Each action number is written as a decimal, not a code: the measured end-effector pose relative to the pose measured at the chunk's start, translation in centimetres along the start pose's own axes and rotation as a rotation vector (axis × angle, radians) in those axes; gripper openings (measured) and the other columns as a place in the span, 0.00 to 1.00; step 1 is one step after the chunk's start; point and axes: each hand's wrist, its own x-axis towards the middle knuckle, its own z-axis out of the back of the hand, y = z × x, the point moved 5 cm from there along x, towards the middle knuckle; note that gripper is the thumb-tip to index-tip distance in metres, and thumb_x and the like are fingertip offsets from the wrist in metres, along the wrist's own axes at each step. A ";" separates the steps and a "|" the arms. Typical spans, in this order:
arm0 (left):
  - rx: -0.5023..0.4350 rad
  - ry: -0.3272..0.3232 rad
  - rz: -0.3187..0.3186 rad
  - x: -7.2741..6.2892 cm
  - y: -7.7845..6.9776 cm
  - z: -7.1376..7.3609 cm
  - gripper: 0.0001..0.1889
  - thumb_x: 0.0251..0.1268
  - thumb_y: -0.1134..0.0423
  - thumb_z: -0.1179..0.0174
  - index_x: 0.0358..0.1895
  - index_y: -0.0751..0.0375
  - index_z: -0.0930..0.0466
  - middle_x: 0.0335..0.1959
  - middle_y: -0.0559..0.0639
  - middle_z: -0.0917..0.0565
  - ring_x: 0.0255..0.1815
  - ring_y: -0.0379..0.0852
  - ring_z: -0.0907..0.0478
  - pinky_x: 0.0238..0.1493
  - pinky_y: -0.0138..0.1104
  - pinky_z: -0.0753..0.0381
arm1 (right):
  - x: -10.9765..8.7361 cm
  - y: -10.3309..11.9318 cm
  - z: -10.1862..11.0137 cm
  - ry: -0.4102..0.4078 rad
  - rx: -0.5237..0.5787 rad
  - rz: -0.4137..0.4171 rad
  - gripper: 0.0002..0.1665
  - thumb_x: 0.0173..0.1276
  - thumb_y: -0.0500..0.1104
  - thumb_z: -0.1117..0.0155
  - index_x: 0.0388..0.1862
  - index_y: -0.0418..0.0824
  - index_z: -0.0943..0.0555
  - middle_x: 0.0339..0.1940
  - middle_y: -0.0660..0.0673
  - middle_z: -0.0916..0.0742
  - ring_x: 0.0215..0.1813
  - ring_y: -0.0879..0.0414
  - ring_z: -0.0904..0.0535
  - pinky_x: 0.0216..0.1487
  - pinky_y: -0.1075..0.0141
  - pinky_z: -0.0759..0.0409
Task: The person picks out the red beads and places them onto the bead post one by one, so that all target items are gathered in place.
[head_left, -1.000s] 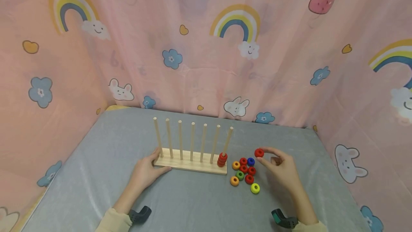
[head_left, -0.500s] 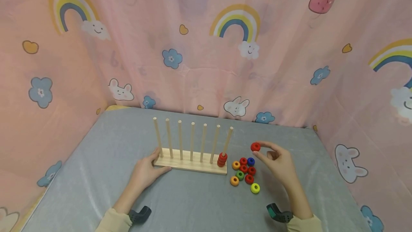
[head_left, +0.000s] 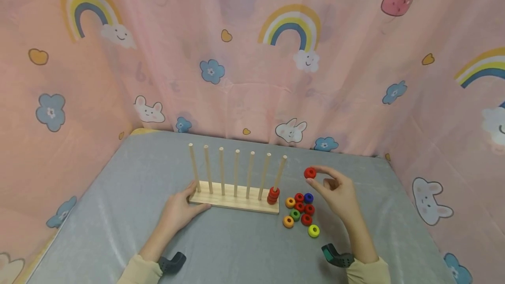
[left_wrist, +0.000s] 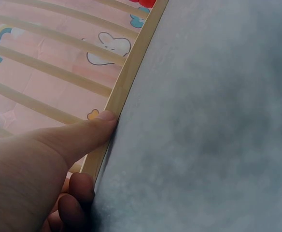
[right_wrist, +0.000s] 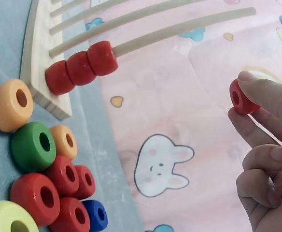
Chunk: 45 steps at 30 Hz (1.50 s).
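Note:
A wooden peg rack (head_left: 236, 202) with several upright pegs stands on the grey cloth. Its rightmost peg carries a stack of three red beads (right_wrist: 80, 67); the other pegs are bare. My left hand (head_left: 179, 211) grips the rack's left end, thumb along the front edge and fingers curled at the end, as the left wrist view shows. Between thumb and forefinger my right hand (head_left: 335, 194) pinches a red bead (head_left: 310, 173), its hole visible. That bead is held up to the right of the rightmost peg, just below the height of its tip.
Loose beads lie right of the rack: several red beads (right_wrist: 35, 199), orange beads (right_wrist: 11, 105), a green bead (right_wrist: 34, 146), a blue bead (head_left: 309, 198) and a yellow bead (head_left: 313, 231). A pink patterned curtain (head_left: 244, 95) hangs behind and beside the table (head_left: 236, 249).
My right hand has risen and moved left with the red bead, closer to the rightmost peg. The left hand and the rack stay where they were.

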 end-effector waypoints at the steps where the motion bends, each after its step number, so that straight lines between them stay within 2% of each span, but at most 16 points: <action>1: -0.001 0.001 0.001 0.0 0.0 0.0 0.47 0.61 0.47 0.21 0.77 0.69 0.31 0.78 0.62 0.30 0.77 0.66 0.30 0.70 0.57 0.24 | 0.1 0.1 0.0 -0.005 0.002 0.005 0.21 0.70 0.38 0.23 0.60 0.37 0.13 0.16 0.49 0.33 0.16 0.62 0.42 0.15 0.66 0.41; 7: -0.005 0.001 0.002 0.0 -0.1 0.0 0.47 0.61 0.48 0.21 0.78 0.69 0.31 0.78 0.62 0.30 0.77 0.65 0.30 0.70 0.57 0.24 | 0.5 0.6 0.0 -0.030 0.026 0.041 0.19 0.69 0.39 0.22 0.59 0.40 0.12 0.14 0.50 0.34 0.15 0.59 0.42 0.14 0.64 0.40; 21: -0.006 0.002 -0.007 0.1 0.1 -0.1 0.47 0.61 0.47 0.21 0.77 0.70 0.31 0.78 0.62 0.30 0.77 0.65 0.31 0.70 0.57 0.23 | 0.9 2.5 -0.2 -0.104 0.044 0.077 0.21 0.68 0.37 0.22 0.60 0.41 0.12 0.14 0.49 0.34 0.16 0.62 0.42 0.15 0.64 0.42; 45: -0.004 0.006 0.002 0.1 0.0 0.0 0.47 0.61 0.47 0.21 0.77 0.70 0.31 0.78 0.62 0.30 0.77 0.66 0.31 0.70 0.58 0.24 | 1.0 5.9 -1.1 -0.151 0.137 0.169 0.22 0.67 0.32 0.22 0.59 0.40 0.11 0.13 0.48 0.35 0.15 0.61 0.42 0.14 0.64 0.43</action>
